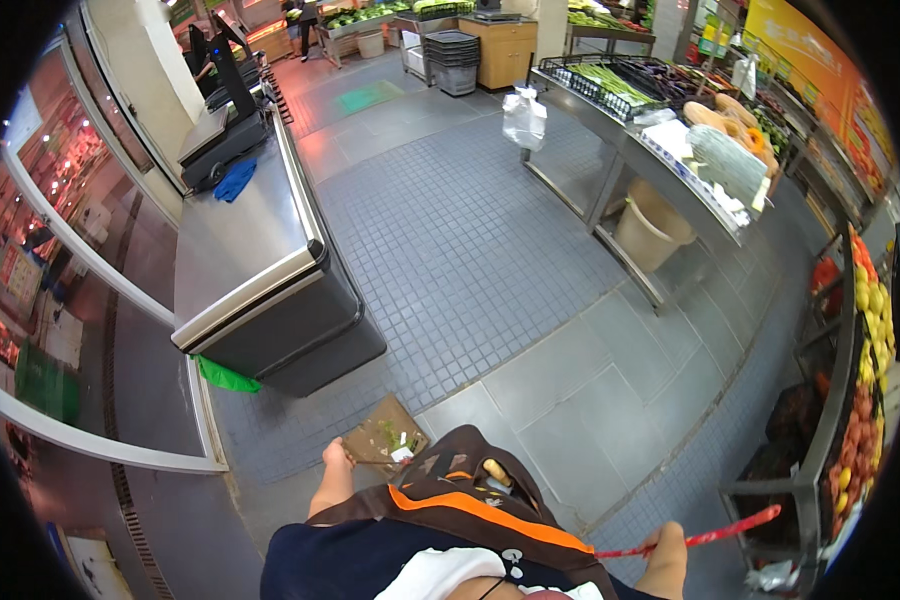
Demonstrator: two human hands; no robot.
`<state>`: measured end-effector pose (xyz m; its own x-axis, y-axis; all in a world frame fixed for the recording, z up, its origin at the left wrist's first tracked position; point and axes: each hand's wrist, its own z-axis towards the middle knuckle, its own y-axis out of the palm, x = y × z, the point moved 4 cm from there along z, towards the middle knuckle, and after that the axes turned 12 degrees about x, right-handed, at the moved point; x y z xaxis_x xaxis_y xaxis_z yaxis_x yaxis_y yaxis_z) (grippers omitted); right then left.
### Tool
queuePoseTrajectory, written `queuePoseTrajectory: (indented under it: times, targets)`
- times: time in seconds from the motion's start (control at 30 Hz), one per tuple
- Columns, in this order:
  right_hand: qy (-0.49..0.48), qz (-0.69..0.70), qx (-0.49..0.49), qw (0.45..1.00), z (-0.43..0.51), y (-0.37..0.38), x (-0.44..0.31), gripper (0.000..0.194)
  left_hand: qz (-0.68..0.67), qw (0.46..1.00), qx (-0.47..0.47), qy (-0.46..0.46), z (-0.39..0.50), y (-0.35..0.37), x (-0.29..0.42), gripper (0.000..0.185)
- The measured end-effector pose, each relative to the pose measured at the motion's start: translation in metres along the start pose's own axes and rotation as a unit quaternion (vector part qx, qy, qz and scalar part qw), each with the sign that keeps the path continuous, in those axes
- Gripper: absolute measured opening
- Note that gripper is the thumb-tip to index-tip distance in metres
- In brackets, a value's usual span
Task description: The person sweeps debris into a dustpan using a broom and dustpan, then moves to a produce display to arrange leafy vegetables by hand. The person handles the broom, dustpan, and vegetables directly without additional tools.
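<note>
My left hand is closed at the edge of a flat brown pan or piece of cardboard. Green leafy scraps and a small white scrap lie on it. A thin dark rod runs from that hand towards my apron, and I cannot tell whether it belongs to the pan. On the other side, my right hand grips a red stick, perhaps a broom handle; its lower end is hidden behind my body. The brown apron with an orange band covers my front, and a light-coloured handle sticks out of its pocket.
Ahead on the left stands a checkout counter with a blue cloth; a green bag lies at its base. A steel vegetable stand shelters a beige bucket. Fruit racks line the right, glass doors the left.
</note>
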<state>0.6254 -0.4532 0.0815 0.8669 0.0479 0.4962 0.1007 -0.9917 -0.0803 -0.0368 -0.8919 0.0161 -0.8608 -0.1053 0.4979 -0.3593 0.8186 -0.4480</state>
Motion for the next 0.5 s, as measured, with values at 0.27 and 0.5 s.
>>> queuePoseTrajectory:
  times: [0.27, 0.5]
  targets:
    - [-0.109, -0.084, 0.245, 0.96, -0.064, -0.255, -0.126, 0.028, -0.05, 0.997, 0.044, -0.023, -0.004, 0.116, 0.004, 0.017]
    - [-0.152, 0.049, 0.315, 0.936, -0.122, -0.361, -0.218, 0.027, -0.176, 0.981, 0.029, -0.073, -0.043, 0.286, 0.026, 0.024]
